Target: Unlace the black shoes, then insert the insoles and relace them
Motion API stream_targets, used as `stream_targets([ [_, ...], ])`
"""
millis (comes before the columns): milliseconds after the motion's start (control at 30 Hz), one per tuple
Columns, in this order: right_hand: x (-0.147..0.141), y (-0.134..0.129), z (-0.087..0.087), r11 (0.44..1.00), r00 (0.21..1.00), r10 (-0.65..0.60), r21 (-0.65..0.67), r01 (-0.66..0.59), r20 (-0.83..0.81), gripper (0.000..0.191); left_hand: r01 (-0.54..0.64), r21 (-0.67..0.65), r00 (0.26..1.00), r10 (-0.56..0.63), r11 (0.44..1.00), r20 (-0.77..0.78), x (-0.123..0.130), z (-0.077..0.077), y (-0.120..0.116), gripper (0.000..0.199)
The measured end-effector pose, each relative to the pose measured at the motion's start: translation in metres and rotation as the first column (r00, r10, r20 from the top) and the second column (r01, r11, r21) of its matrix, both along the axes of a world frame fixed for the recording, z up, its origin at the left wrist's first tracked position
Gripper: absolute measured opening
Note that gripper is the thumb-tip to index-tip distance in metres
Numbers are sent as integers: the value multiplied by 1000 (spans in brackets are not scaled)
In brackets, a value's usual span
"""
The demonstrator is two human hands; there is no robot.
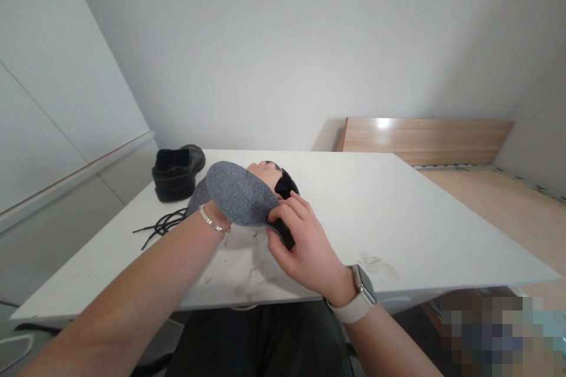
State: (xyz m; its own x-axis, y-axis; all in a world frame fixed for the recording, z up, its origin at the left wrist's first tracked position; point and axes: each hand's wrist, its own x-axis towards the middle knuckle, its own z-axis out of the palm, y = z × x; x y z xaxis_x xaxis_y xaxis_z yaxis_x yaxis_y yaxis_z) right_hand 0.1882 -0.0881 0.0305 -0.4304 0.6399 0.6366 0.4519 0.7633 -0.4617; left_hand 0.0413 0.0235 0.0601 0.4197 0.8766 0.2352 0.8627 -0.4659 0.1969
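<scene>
A grey felt insole [241, 194] is tilted up over the table, its broad end toward the left. My right hand [298, 241] pinches its other end between thumb and fingers. Behind the insole, my left hand [265, 174] is closed on a black shoe [288, 184]. Most of that shoe and part of the left hand are hidden by the insole. Another grey insole [197, 197] shows partly behind my left wrist. Black shoelaces [163, 225] lie loose beside it on the left.
A second black shoe [174, 175] stands at the back left of the white table [398, 230]. Dark dirt marks [378, 265] spot the tabletop near its front edge. A wall rises behind, and a wooden headboard [424, 138] stands beyond the table at the right.
</scene>
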Motion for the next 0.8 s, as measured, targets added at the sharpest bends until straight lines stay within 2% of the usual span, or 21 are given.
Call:
stream_targets([
  [100,2,7,0,1000,994,-4,31,0,105,8,-34,26,986,38,999,-163,10,1,3,18],
  [200,4,9,0,999,985,-2,39,-5,173,8,-76,62,964,89,995,-250,17,-1,3,25],
  [300,6,9,-2,999,983,8,41,-16,185,9,-89,77,952,108,993,-285,21,1,-1,31],
  [400,9,8,-4,999,984,18,47,-26,179,10,-93,70,951,109,993,-288,22,6,-6,21],
  [467,12,5,-5,998,986,15,53,-24,166,10,-117,79,955,134,990,-265,20,9,-9,21],
  [600,20,-1,-5,999,990,19,45,-26,138,11,-214,144,960,236,966,-150,8,6,-12,31],
  [667,24,-5,-4,999,990,32,33,-37,139,13,-256,162,963,266,953,-39,0,2,-11,35],
  [733,29,-9,-1,999,987,45,22,-49,153,14,-267,147,953,238,952,188,-8,-3,-7,34],
  [800,34,-15,2,998,984,52,10,-55,169,13,-237,97,862,163,967,480,-14,-7,-2,31],
])
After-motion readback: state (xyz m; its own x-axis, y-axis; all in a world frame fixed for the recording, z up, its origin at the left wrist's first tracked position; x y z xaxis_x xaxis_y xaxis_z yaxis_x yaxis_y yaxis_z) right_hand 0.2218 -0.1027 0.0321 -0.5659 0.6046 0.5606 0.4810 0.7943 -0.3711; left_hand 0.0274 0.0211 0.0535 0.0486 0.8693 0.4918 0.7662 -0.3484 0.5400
